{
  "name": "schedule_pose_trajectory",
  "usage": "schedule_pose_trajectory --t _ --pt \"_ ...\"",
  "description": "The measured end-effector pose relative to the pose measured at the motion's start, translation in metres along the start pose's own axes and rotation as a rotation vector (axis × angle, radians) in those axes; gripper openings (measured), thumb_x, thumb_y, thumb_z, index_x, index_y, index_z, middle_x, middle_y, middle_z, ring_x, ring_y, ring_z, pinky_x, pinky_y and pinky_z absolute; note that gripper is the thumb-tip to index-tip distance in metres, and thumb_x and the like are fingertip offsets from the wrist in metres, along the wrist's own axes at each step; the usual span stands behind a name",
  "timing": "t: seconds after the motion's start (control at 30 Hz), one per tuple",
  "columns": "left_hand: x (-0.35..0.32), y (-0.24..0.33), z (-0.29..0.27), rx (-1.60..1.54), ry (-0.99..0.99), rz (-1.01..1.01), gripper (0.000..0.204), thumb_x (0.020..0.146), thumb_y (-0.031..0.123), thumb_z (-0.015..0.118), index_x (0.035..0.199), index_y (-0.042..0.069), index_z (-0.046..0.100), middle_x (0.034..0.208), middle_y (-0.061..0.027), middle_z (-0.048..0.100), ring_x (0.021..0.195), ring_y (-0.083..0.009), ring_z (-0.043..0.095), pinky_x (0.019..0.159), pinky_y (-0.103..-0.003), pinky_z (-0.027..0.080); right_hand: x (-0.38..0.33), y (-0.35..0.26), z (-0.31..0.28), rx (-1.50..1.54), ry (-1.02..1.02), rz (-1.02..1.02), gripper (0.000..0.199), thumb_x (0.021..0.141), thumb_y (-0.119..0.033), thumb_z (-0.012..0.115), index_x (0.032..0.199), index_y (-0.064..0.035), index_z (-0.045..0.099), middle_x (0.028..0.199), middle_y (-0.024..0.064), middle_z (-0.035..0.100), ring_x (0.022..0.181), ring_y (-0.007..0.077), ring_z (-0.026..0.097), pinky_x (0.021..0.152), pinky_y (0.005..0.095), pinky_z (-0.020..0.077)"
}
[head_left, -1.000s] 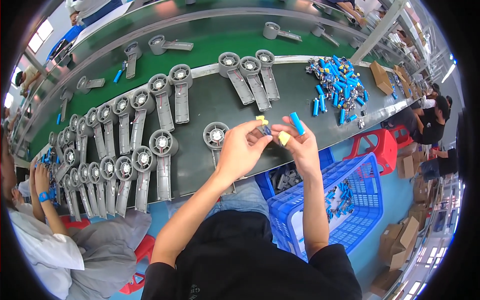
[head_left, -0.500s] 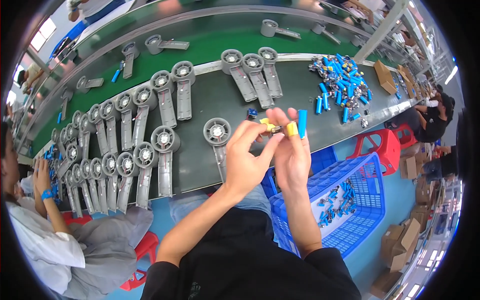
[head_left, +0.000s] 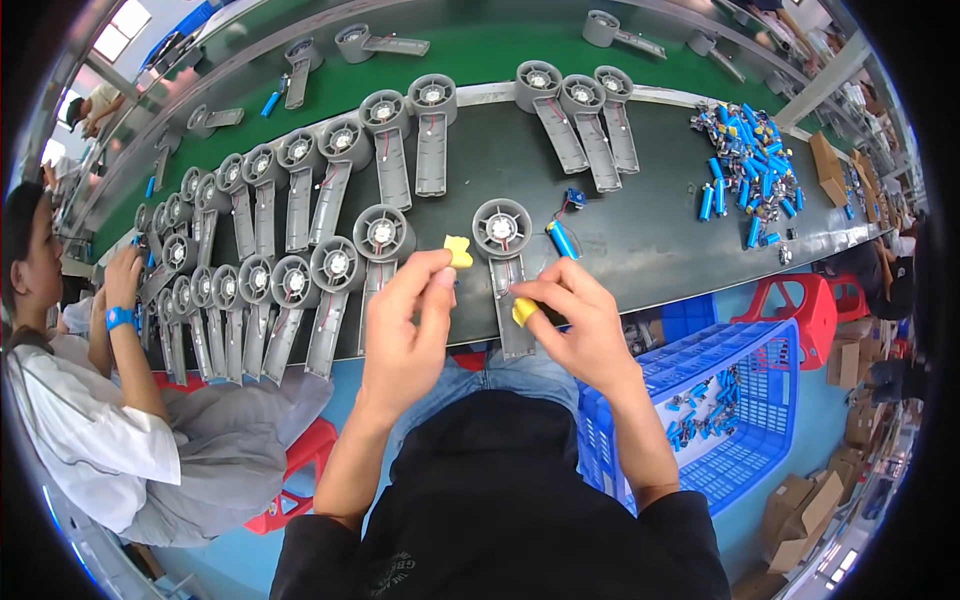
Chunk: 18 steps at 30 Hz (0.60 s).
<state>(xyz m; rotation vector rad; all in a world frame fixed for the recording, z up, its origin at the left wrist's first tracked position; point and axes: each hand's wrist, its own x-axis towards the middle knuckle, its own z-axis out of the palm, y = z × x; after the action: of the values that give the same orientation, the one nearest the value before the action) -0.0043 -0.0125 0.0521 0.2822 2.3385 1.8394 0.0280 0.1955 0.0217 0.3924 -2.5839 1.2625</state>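
Dark bench [head_left: 640,240]; left hand [head_left: 405,320] pinches yellow piece [head_left: 458,250]; right hand [head_left: 580,320] grips yellow bit [head_left: 523,310], half hidden.

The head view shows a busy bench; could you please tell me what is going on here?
A person at a dark workbench holds a small yellow piece in the left hand and another yellow bit in the right hand, above a grey round-headed fan housing with a long handle. A blue cylindrical battery lies beside it. Rows of similar grey housings fill the bench, and a co-worker sits at the left.
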Motion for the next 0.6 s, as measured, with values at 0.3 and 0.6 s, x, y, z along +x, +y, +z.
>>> schedule_pose_trajectory --t 0.3,0.6 --pt "-0.01 -0.026 0.011 0.158 -0.024 0.109 0.033 0.099 0.001 0.051 0.131 -0.006 0.047 0.097 -0.0092 0.064 0.077 -0.0111 0.057 0.069 -0.026 0.048 0.018 0.006 0.01 -0.191 0.001 -0.178 0.022 0.074 -0.002 0.071 0.095 -0.0062 0.067 0.086 0.0059 0.055 0.074 0.023 0.057 0.064 0.0351 0.0455" --pt "-0.001 -0.038 0.024 0.142 0.133 0.253 0.018 0.085 -0.001 0.071 0.102 -0.005 0.067 0.093 -0.0135 0.069 0.076 -0.0223 0.068 0.066 -0.03 0.052 0.016 0.007 0.028 0.385 0.025 0.218 0.016 0.077 0.004 0.064 0.093 0.0009 0.064 0.084 -0.0014 0.048 0.061 0.0023 0.037 0.052 0.02 0.0285"
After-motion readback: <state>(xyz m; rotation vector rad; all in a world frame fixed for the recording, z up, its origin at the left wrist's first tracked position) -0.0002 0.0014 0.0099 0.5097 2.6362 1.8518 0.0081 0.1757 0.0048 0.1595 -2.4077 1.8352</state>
